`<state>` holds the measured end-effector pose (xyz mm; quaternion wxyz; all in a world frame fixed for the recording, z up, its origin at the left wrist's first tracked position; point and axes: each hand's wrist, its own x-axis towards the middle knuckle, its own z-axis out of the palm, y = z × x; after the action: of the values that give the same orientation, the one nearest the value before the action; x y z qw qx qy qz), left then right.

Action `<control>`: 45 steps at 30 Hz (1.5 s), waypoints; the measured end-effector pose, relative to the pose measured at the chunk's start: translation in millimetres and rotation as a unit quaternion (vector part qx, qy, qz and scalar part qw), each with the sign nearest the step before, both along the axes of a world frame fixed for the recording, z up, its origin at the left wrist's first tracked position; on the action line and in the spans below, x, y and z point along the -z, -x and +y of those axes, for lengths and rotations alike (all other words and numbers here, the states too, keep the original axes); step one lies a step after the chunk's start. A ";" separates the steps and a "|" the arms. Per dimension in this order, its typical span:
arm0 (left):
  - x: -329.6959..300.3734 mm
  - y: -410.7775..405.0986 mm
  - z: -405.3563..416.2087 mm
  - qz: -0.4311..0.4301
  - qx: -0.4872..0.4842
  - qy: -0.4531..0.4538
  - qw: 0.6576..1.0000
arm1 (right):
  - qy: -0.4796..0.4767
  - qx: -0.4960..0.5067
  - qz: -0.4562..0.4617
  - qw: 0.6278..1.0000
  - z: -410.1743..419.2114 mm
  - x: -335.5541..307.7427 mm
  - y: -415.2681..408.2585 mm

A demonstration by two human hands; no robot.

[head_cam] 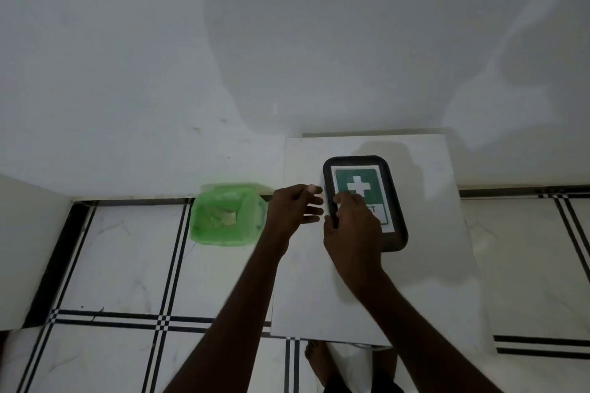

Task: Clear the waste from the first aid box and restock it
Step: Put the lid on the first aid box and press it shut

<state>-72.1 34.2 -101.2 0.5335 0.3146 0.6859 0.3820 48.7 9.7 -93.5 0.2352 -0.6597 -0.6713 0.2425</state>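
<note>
Green-lined bin (227, 214) sits on the floor just off the counter's (367, 281) left edge, scraps inside. My left hand (295, 206) hovers at that edge, fingers spread, holding nothing. My right hand (352, 226) grips the first aid box's (365, 201) left rim, lid shut. Bare counter on every side of it.

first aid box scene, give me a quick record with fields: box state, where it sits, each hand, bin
box: first aid box, lid shut, green cross label up
support: white table
right hand: right hand on the box's near left edge
left hand: left hand open, beside the box, holding nothing
bin: green-lined bin on the floor, left of the table, paper scraps inside
</note>
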 end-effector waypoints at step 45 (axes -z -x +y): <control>20.7 -10.2 18.6 -0.018 -0.040 0.090 0.995 | 0.332 0.077 0.206 0.917 96.8 19.7 -107.8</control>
<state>-62.0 52.8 -121.9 0.5564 0.2310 0.7196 0.3452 156.5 106.5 -113.2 0.1539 -0.6849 -0.4364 0.5628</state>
